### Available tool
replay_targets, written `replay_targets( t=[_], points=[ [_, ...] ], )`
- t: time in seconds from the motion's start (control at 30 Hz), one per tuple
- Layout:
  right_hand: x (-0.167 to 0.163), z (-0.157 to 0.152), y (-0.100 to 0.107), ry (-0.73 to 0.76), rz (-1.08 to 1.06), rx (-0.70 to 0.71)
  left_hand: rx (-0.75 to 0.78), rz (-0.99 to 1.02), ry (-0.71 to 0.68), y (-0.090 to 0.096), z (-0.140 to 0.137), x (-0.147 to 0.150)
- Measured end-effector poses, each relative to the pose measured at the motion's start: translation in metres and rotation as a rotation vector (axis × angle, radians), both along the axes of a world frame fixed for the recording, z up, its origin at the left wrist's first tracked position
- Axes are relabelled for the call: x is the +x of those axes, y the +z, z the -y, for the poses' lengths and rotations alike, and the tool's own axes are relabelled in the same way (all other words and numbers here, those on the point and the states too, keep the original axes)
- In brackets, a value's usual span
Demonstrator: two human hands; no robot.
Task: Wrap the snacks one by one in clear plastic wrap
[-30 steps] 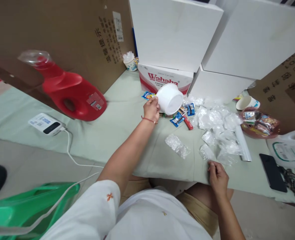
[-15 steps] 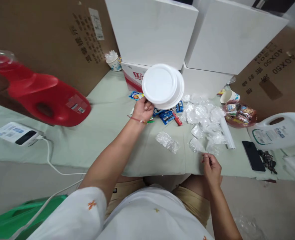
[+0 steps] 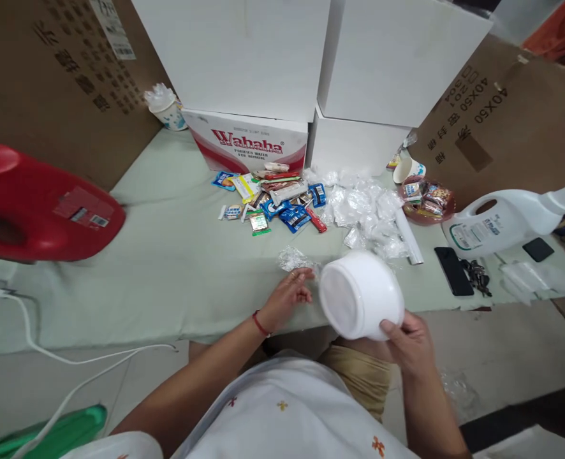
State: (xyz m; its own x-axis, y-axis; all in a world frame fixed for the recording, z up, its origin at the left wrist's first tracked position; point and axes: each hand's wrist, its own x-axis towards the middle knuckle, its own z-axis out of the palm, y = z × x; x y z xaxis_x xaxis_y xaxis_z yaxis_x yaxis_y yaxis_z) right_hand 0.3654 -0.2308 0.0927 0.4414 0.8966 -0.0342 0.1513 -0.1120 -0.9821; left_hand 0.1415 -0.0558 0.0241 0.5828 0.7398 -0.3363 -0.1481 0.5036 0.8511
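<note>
A white plastic bowl (image 3: 363, 294), turned on its side with its base facing left, is held by my right hand (image 3: 412, 341) near the table's front edge. The thumb of that hand presses on the bowl's wall, and its other fingers are behind the rim. Just left of the bowl is my left hand (image 3: 288, 298), fingers apart and partly bent, with nothing visible in it. Beyond its fingertips lies a crumpled clear plastic wrapper (image 3: 294, 258). Farther back is a heap of packaged snacks (image 3: 282, 194), beside a pile of clear plastic packets (image 3: 359, 207).
White boxes (image 3: 244, 140) stand along the back. On the left is a red jug (image 3: 67, 210); on the right are a white jug (image 3: 493, 223), a bowl of snacks (image 3: 428, 201), a paper cup (image 3: 408, 169), a phone (image 3: 453, 271) and keys (image 3: 477, 276).
The white bowl has passed from my left hand, out over the snacks, to my right hand near the front edge. My left hand has drawn back and opened. The view has shifted right.
</note>
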Motion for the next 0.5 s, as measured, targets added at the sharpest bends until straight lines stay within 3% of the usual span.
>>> replay_targets(
  t=[0.1,0.17,0.23,0.37,0.5],
  points=[
    [0.065,-0.003,0.031,-0.084,0.623,-0.158,0.446,-0.249,0.007,-0.003,-0.008,-0.023],
    [0.117,-0.015,0.043,-0.231,1.058,-0.318,0.766,-0.427,0.034,-0.008,-0.013,-0.037],
    [0.163,-0.032,0.045,-0.232,1.313,-0.545,0.935,-0.522,0.051,-0.015,-0.015,-0.047],
    [0.214,-0.073,0.028,-0.012,1.487,-0.817,1.072,-0.587,0.002,-0.025,-0.016,-0.052],
    [0.229,-0.110,0.003,0.017,1.454,-0.837,1.137,-0.607,-0.014,-0.025,-0.015,-0.050]
  ],
)
